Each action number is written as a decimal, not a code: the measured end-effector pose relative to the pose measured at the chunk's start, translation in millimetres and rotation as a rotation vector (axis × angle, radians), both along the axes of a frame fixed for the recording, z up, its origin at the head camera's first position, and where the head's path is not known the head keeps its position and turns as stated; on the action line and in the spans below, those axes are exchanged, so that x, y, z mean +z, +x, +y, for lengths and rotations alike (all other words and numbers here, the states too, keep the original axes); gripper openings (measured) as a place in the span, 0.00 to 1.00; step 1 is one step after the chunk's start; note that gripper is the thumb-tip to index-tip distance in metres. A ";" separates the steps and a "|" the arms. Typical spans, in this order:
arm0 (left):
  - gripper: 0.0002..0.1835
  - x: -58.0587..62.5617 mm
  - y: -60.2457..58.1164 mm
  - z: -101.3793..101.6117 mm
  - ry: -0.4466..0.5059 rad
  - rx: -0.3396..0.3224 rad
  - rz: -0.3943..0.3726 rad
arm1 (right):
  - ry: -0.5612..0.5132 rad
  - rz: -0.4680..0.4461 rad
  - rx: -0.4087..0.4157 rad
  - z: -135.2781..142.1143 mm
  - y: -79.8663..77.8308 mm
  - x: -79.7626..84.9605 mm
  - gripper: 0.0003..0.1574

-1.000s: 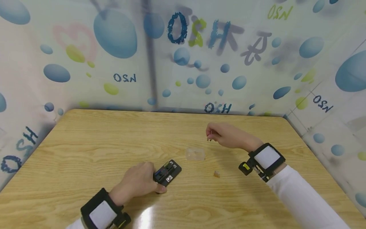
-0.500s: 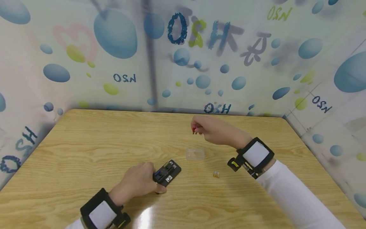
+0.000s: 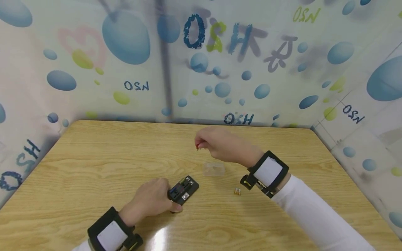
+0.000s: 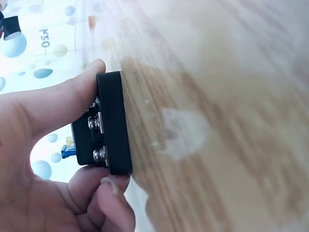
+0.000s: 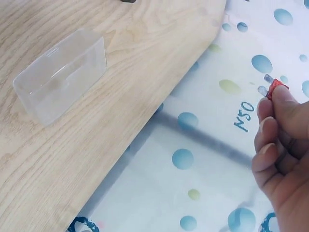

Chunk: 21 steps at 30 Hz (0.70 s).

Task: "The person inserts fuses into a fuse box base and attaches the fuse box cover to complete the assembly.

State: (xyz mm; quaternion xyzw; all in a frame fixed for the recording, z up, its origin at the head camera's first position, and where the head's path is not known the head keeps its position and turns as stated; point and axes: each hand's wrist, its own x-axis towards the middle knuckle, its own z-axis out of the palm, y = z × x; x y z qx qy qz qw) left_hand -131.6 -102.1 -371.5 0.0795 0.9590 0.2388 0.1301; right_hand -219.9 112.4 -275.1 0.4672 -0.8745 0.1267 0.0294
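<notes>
My left hand (image 3: 149, 198) grips a small black fuse block (image 3: 190, 188) by its sides, low over the table. Silver screw terminals show on the block in the left wrist view, and a blue fuse (image 4: 69, 152) and a yellow one stick out from its upper face. Up and to the right, well above the tabletop, my right hand (image 3: 220, 143) pinches a red blade fuse (image 5: 277, 87) between thumb and forefinger. Its two metal prongs point away from the fingertips. The other right fingers curl in beside it. A small clear plastic box (image 5: 79, 84) stands between the hands.
Small amber pieces (image 3: 237, 191) lie together on the wooden table (image 3: 125, 150), right of the fuse block. A printed sheet with blue bubbles (image 3: 201, 62) rises behind the table's far edge and at both sides. Each wrist wears a black strapped camera mount (image 3: 268, 174).
My right hand has moved left across the far part of the table, carrying the red fuse, which has come into clearer sight. My left hand and the fuse block have stayed in place.
</notes>
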 end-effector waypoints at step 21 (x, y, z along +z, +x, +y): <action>0.27 0.1 -0.9 -0.5 0.002 0.003 -0.018 | 0.055 0.046 0.125 -35.1 17.9 -11.3 0.03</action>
